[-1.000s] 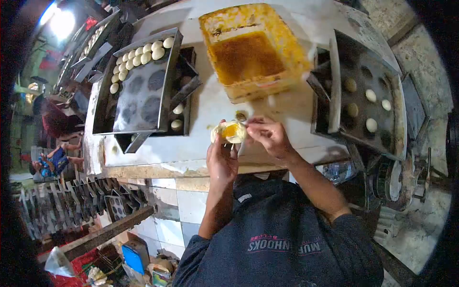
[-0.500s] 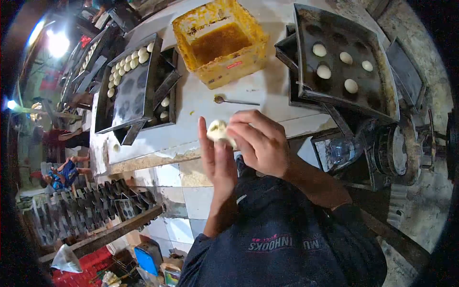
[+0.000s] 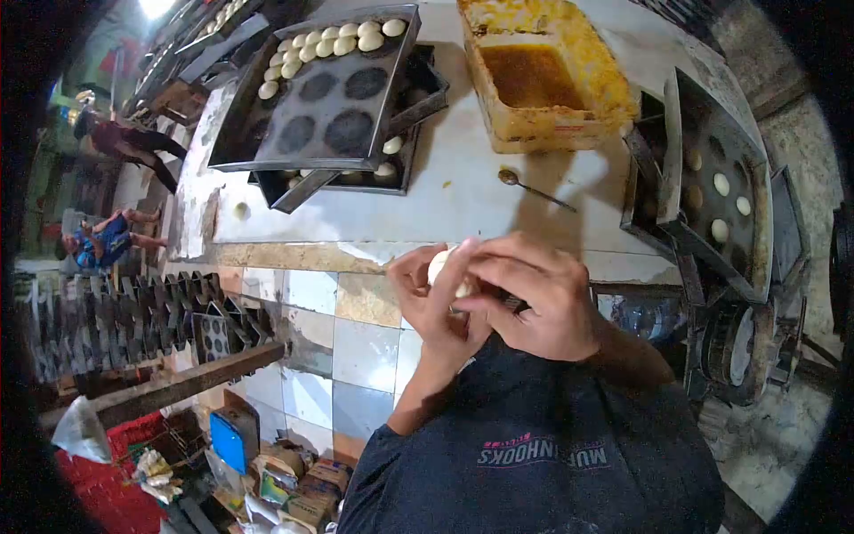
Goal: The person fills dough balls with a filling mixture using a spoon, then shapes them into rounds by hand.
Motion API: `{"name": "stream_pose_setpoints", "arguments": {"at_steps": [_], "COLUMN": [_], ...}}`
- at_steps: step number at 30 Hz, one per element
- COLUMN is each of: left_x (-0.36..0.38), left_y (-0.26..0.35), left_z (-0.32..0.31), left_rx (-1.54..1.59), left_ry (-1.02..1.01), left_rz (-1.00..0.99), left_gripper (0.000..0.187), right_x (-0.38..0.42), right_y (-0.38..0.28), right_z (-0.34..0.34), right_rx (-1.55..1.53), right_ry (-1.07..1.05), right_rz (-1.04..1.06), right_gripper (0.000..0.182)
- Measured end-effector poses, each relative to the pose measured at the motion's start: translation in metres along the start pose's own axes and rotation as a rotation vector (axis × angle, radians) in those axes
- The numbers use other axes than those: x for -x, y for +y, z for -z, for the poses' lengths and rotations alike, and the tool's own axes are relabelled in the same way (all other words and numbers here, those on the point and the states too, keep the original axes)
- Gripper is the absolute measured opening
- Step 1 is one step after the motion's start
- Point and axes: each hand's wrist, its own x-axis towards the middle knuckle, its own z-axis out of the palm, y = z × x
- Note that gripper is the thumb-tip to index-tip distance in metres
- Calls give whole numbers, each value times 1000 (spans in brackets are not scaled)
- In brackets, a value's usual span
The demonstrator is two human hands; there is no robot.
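Between my two hands, above the floor just off the table's front edge, is a small pale dough ball. My left hand is curled around it. Fingers of my right hand press against its right side, partly hiding it. Beyond them a metal spoon lies on the white table. A yellow tub with orange-brown filling smeared on its walls stands behind the spoon. To the left, a dark tray holds several dough balls in rows along its far side.
At the right, another tray with several dough balls rests tilted on stacked trays. Trays stand in a row at the lower left. Two people are at the far left. A blue container and bags are on the floor.
The view has turned left, so the trays and tub appear further right. My left fingers, stretched out before, are now curled around the dough, which looks rounder and more closed.
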Motion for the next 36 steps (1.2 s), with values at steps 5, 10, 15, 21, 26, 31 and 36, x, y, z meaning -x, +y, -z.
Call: {"name": "stream_pose_setpoints", "arguments": {"at_steps": [5, 10, 15, 21, 26, 31, 36], "left_x": [-3, -22, -41, -72, -55, 51, 49], "left_y": [-26, -32, 13, 112, 174, 197, 254], "left_z": [4, -12, -53, -139, -231, -315, -338], "left_rx": [1310, 1184, 883, 1141, 896, 1097, 1022], "left_ry": [4, -152, 32, -432, -443, -658, -1097], "left_rz": [461, 176, 82, -22, -115, 579, 252], "left_gripper": [49, 38, 43, 71, 33, 23, 17], "right_x": [-18, -2, 25, 101, 163, 215, 255], "right_y": [13, 22, 23, 61, 87, 77, 100], "right_z": [-13, -3, 29, 123, 228, 292, 314], "right_rx": [-18, -313, -83, -275, 104, 412, 547], "right_ry": [137, 114, 355, 490, 287, 330, 260], "right_rz": [97, -110, 91, 57, -193, -130, -234], "right_gripper": [29, 23, 29, 25, 18, 39, 27]}}
